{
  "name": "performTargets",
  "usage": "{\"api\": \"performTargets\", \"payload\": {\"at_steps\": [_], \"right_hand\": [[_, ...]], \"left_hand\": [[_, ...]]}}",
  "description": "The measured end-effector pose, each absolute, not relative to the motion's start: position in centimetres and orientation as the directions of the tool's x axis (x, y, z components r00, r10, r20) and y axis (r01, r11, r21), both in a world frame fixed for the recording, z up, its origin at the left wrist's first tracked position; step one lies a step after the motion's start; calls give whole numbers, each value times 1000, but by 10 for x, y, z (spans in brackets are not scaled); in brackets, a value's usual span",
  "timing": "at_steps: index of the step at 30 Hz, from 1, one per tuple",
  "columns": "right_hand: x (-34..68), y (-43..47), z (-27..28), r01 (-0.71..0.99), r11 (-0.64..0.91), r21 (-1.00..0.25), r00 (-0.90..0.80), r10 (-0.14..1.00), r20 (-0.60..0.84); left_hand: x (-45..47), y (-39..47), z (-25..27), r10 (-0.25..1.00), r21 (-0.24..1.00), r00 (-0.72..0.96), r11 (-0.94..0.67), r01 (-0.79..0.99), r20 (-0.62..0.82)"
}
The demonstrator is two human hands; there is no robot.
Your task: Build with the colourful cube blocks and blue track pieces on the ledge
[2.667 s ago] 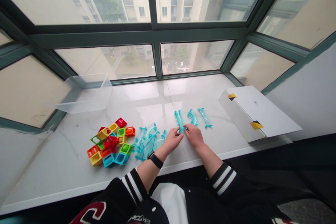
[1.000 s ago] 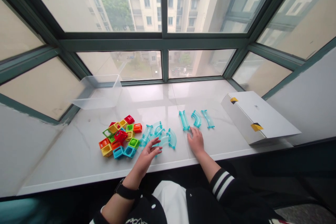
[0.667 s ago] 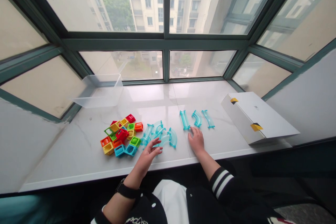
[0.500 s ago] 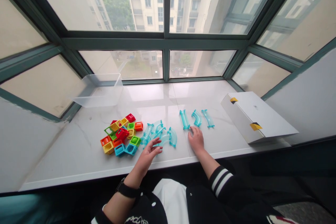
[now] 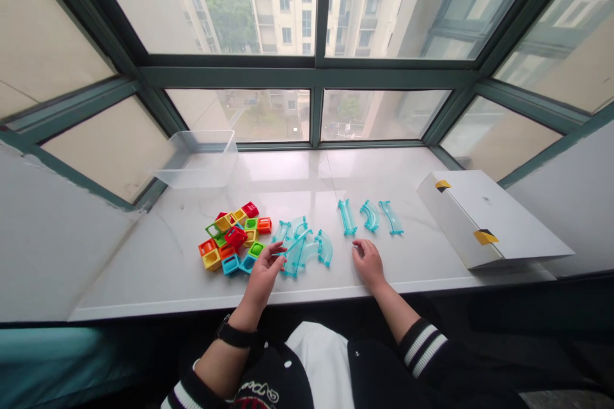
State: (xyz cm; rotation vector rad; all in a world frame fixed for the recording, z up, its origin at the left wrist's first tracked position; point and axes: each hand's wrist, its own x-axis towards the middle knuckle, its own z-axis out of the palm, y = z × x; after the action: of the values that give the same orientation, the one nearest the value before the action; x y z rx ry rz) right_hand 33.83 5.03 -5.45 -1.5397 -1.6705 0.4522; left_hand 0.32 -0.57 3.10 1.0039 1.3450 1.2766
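My left hand (image 5: pixel 265 270) pinches a translucent blue track piece (image 5: pixel 294 257), which is tilted above a loose group of similar pieces. In that group lies a curved blue track piece (image 5: pixel 325 248). Left of the hand is a heap of coloured hollow blocks (image 5: pixel 235 238) in red, orange, yellow, green and blue. My right hand (image 5: pixel 368 261) rests on the sill with loosely bent fingers, holding nothing I can see. Just beyond its fingertips stand three pieces in a row: a straight track (image 5: pixel 346 217), a curved track (image 5: pixel 369 216) and a wavy track (image 5: pixel 391 217).
A clear plastic bin (image 5: pixel 204 169) stands at the back left of the white sill (image 5: pixel 158 275). At the right lies a white box (image 5: pixel 499 217) with yellow-and-black tabs. Green-framed windows (image 5: pixel 384 78) enclose the back and sides.
My left hand has closed on a blue track piece and raised it at an angle. My right hand has drawn slightly back from the straight track. The view has shifted a little left.
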Motion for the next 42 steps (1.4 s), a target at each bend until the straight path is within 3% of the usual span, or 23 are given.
{"api": "performTargets", "payload": {"at_steps": [5,9,15,20,23,27,42], "right_hand": [[324,35,-41,635,326,-700,-195,945,262],[319,36,-38,668,352,-655,-262,936,236],[318,42,-37,680,342,-648,-258,939,226],[317,41,-34,681,343,-647,-249,939,236],[317,41,-33,683,339,-647,-242,941,238],[317,41,-35,687,343,-641,-235,939,251],[318,43,-37,687,351,-636,-242,936,255]], "left_hand": [[-9,-1,28,972,995,-223,89,33,-79],[-15,3,39,976,964,-215,28,264,31],[-13,36,47,984,728,7,-138,672,181],[-2,68,36,991,485,94,-128,865,94],[4,78,34,992,420,127,-110,901,-12],[8,81,35,992,432,124,-95,897,-38],[-3,62,28,997,640,18,-64,766,79]]}}
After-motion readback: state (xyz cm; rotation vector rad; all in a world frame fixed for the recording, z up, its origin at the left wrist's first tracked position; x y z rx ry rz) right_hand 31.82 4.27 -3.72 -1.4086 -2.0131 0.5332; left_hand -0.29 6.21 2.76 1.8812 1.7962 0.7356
